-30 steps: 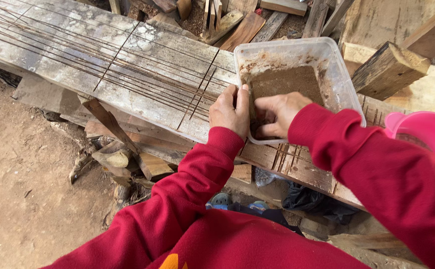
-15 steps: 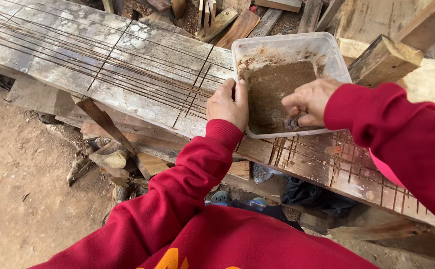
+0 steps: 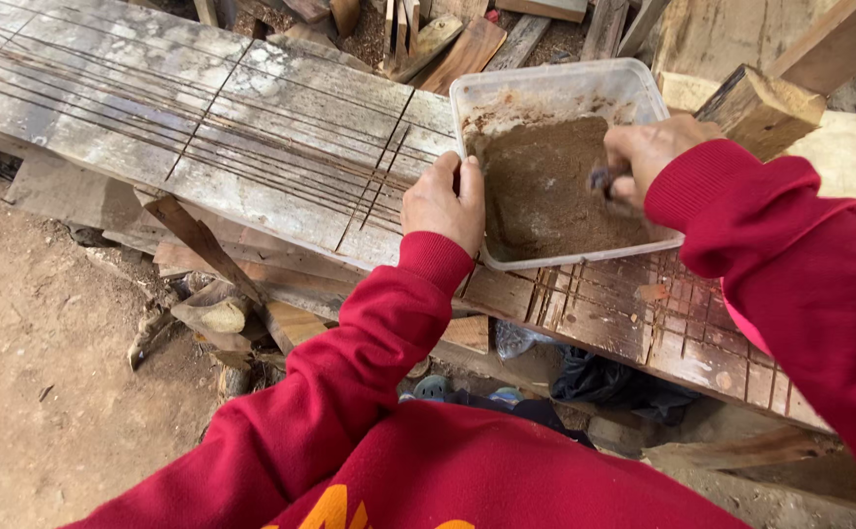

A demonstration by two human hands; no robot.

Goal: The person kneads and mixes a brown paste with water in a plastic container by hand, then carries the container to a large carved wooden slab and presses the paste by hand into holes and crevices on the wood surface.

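The bench (image 3: 252,147) is basically a long weathered plank, grey and whitish on top, with a bunch of thin dark rods (image 3: 203,137) laid lengthwise along it and a few crossing them. Further right the wood turns reddish-brown and the rods form a sort of grid (image 3: 663,323).

Sitting on that plank, at the near edge, is a whitish plastic tub (image 3: 634,83), rectangular with rounded corners, smeared inside and holding a slab of brown, sandy-looking paste (image 3: 546,191).

The left hand (image 3: 443,201) is against the tub's left wall, fingers curled on the rim; its grip is closed on that edge. The right hand (image 3: 653,152) is down inside the tub over the paste, fingers bunched together around something small and dark (image 3: 599,179). I can't tell what that thing is. Both sleeves are red.

The surroundings are pretty rough: bare dirt floor (image 3: 46,392) on the left, offcuts and wood scraps (image 3: 213,313) piled under the plank, more loose planks and sticks (image 3: 448,44) behind it, and a chunky timber block (image 3: 756,108) just to the right of the tub. There's a dark bag-like thing (image 3: 614,382) under the plank too.
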